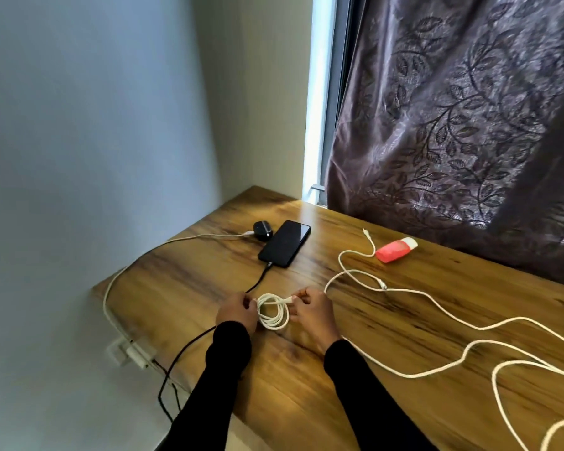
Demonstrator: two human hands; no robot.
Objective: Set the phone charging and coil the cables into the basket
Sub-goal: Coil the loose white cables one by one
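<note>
The coiled white cable sits on the wooden table, just nearer than the phone. The left hand pinches its left side; the right hand pinches its end. A black cable plugs into the phone.

Pretty dim overall, with daylight coming from one narrow bright strip of window at top centre, which is blown out to white. The curtain right of it catches a soft sheen on its folds. The wall on the left goes a cool grey-blue and falls off darker toward the lower left. A warm glare streak runs across the wooden surface from the window side down toward bottom centre. Wide-angle bend is obvious: the wall corner and window frame lean. Detail is soft, a bit smeary, especially at the edges.
</note>
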